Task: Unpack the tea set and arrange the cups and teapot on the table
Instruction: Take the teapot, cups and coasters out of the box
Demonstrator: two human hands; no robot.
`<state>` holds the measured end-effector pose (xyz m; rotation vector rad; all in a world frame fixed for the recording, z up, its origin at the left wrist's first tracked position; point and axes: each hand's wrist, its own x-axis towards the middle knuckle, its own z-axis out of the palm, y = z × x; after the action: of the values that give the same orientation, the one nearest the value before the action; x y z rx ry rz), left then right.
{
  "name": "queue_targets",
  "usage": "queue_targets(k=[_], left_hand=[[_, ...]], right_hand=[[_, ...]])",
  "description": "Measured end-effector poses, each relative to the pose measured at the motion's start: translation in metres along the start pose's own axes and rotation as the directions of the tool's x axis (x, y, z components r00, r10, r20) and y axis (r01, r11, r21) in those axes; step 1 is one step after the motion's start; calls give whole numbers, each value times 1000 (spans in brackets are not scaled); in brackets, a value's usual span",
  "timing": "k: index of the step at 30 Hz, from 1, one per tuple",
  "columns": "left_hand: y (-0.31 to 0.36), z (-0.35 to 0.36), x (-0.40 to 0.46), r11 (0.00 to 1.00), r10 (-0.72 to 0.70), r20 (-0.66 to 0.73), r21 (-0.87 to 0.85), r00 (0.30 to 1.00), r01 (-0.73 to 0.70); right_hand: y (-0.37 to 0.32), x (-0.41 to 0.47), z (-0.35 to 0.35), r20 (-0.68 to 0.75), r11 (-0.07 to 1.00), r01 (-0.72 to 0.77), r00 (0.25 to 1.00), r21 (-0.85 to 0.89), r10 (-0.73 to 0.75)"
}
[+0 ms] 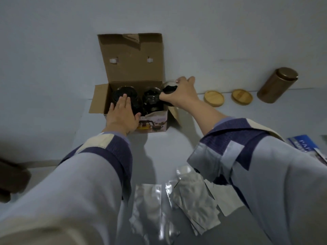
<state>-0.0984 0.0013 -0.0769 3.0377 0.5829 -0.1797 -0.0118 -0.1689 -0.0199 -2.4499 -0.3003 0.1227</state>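
Note:
An open cardboard box (131, 68) stands on the pale table with its lid flap upright. Inside it lie dark glass pieces: a round one on the left (123, 93) and another in the middle (151, 99). My left hand (122, 114) rests flat, fingers straight, on the box's front left edge and over the left piece. My right hand (182, 93) grips a glass cup (168, 87) with dark wrapping inside, just above the box's right edge.
Two round wooden lids (214, 98) (242, 96) lie right of the box, with a brown cylindrical tin (277, 84) beyond them. Several silver foil pouches (192, 197) lie near me. A blue printed packet (304, 143) sits at the right edge, a dark object (12, 179) at the left.

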Motion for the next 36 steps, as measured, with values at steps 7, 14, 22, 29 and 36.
queue_targets(k=[7,14,22,29,36], left_hand=[[46,-25,-8,991,133,-43,33,990,-132],[156,-5,-50,951,301,-70,-45,951,-305],[220,62,-79,944,313,212,-175,926,-279],[227,98,-88,964,223,345,-219,912,-153],[228,105,-85,967,208,354,-215,912,-137]], right_hand=[[60,-25,-35,-89,997,-63,994,-47,59],[141,-62,-65,-128,980,-194,972,45,198],[223,-98,-72,-104,958,-273,954,83,281],[248,-96,-53,-42,963,-249,966,102,254],[259,-99,-40,-24,968,-245,969,50,246]])
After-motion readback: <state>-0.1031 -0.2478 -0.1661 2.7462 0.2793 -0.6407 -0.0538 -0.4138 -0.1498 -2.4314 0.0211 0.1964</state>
